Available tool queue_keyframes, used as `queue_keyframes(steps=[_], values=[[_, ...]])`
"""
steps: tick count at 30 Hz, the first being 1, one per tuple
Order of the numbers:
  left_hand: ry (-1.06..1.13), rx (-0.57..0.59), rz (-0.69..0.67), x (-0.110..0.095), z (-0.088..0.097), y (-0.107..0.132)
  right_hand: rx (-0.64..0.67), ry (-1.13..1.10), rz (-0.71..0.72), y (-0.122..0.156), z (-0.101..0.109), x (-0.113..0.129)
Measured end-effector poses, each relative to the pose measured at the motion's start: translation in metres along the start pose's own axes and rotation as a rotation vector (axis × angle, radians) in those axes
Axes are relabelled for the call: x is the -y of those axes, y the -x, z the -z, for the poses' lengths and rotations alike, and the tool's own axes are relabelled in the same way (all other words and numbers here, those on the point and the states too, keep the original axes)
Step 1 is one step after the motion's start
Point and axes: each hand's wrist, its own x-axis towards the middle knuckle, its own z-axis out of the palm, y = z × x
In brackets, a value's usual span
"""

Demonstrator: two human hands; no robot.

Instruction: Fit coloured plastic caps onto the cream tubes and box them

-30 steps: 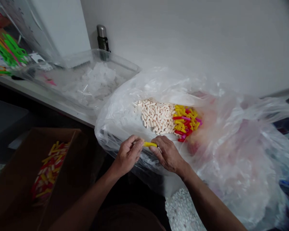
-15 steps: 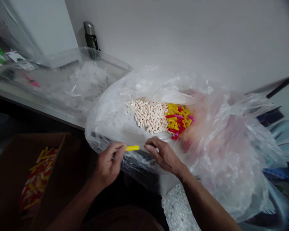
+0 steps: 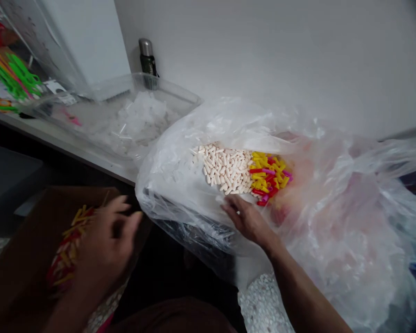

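Note:
My left hand (image 3: 106,245) is over the cardboard box (image 3: 31,222), blurred, with thumb and fingers apart and nothing visible between them. In the box lie yellow and red tube-like pieces (image 3: 69,247), partly hidden by that hand. My right hand (image 3: 244,215) reaches over the opened clear plastic bag (image 3: 180,185), its fingers bent and close together. Whatever its fingertips pinch is too small or hidden to name. Just beyond them is a heap of small cream-white plugs (image 3: 225,169). Short yellow, red and pink tubes (image 3: 268,175) lie against the heap's right side.
A clear plastic tray (image 3: 100,134) with translucent white bits stands on the counter at left. Behind it is a dark flask (image 3: 147,60) by the wall. Green plastic items (image 3: 17,76) lie at far left. The bag's bulky right part (image 3: 346,259) spreads toward me.
My left hand has moved left and down from the bag to above the box; the yellow tube it held no longer shows. My right hand has stayed by the plugs. The view has turned left.

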Motion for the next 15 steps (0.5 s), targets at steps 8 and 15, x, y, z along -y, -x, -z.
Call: queue_keyframes(steps=[8, 15], values=[[0.763, 0.533, 0.043, -0.086, -0.103, -0.01, 0.066, -0.261, 0.196, -0.013, -0.009, 0.029], [1.298, 0.5, 0.555, -0.074, -0.109, -0.017, -0.116, 0.236, 0.0, -0.046, 0.002, -0.036]])
